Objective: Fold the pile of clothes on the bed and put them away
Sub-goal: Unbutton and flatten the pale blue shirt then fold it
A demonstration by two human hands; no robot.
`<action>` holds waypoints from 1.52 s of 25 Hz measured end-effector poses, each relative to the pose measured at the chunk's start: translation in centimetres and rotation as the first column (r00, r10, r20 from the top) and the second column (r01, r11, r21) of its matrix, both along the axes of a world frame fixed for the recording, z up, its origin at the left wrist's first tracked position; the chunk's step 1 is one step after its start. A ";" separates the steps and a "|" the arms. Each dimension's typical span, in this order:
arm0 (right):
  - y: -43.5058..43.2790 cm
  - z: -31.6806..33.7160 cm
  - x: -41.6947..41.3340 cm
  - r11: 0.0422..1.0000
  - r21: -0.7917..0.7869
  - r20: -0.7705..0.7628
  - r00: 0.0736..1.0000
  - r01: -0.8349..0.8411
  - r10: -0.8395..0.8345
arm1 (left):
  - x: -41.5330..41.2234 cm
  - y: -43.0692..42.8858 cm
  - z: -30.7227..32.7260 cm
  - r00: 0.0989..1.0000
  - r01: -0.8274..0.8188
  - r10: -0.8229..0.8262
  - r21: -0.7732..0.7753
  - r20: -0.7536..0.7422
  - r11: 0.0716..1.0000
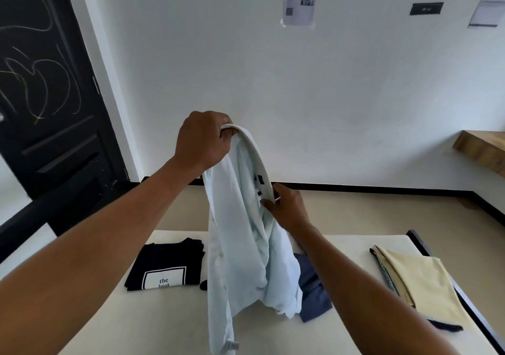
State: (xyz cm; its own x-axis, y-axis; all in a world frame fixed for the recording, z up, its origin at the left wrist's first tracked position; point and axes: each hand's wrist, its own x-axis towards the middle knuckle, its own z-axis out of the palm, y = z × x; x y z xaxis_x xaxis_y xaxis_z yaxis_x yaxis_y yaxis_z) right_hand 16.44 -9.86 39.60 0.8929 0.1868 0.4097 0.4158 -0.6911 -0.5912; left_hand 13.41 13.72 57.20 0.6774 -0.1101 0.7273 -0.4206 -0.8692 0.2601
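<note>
Shirt tail nearest the lens: the hem of a pale blue button shirt (pixel 240 245) hangs bunched over the near middle of the bed (pixel 164 324), and whether it touches the mattress cannot be told; lowered carelessly, it would likely drag and twist, setting creases into the fold; the loose sleeve dangling at the bed's near edge could get trapped under the body the same way. On the bed's left side lies a folded navy T-shirt (pixel 164 264), print up; a crumpled blue garment (pixel 314 294) lies at mid-bed just behind the hanging cloth, close enough that a hasty lay-down might land on it; a folded yellow cloth (pixel 418 281) sits by the bed's right edge. Higher over the bed, the right hand (pixel 287 207) pinches the collar (pixel 254 147) beside dark labels; the left hand (pixel 203 141) grips the collar's top, fingers curled over it; a slip of either hold would drop everything in a heap. The fabric looks thin, limp and lightly rumpled; the front appears unbuttoned.
</note>
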 end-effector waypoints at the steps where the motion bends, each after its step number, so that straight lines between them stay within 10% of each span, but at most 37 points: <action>1: -0.6 0.9 0.6 0.997 -0.039 -0.013 0.998 -0.065 0.065 | 0.1 0.6 -0.2 1.000 -0.021 0.021 -0.004 -0.016 1.000; 4: -2.9 5.4 1.6 0.970 -0.163 -0.023 0.983 -0.183 0.181 | 0.7 2.8 -0.7 0.998 -0.052 0.050 -0.030 -0.048 0.998; 8: -4.3 7.6 2.3 0.994 0.089 0.195 0.977 0.069 -0.085 | 1.2 3.9 -0.4 0.998 -0.050 0.048 -0.061 -0.033 0.997; 11: -4.1 6.8 2.4 0.956 -0.245 -0.007 0.986 -0.161 0.165 | 1.4 3.6 -0.7 0.999 -0.036 0.036 -0.018 -0.034 0.999; 15: -5.5 8.0 2.6 0.984 0.017 0.262 0.948 0.180 -0.178 | 1.0 3.6 -1.5 0.999 -0.031 0.030 -0.030 -0.023 0.999; 19: -4.8 5.6 2.7 0.918 -0.381 0.023 0.994 0.106 -0.105 | 1.3 4.1 -0.5 0.998 -0.058 0.061 -0.092 0.035 0.994; 24: -7.0 8.9 4.9 0.941 -0.043 0.244 0.917 0.336 -0.317 | 1.6 7.0 -1.8 0.985 -0.169 0.172 -0.136 0.010 0.976; 34: -5.4 12.7 4.6 0.930 0.068 0.223 0.902 0.362 -0.368 | 1.7 8.6 -3.8 0.922 -0.359 0.355 0.004 -0.154 0.933; 38: -5.1 16.8 2.4 0.974 0.217 -0.127 0.987 -0.071 0.100 | 0.7 7.4 -0.7 0.940 -0.135 0.143 0.050 -0.310 0.990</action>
State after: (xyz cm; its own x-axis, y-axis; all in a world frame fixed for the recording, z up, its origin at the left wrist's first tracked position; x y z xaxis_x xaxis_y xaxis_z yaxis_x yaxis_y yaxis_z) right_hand 18.82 -14.98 56.40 0.9274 0.1873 0.3238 0.3736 -0.5096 -0.7751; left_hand 14.12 21.14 56.50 0.8799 -0.0155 0.4749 -0.1966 -0.9218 0.3341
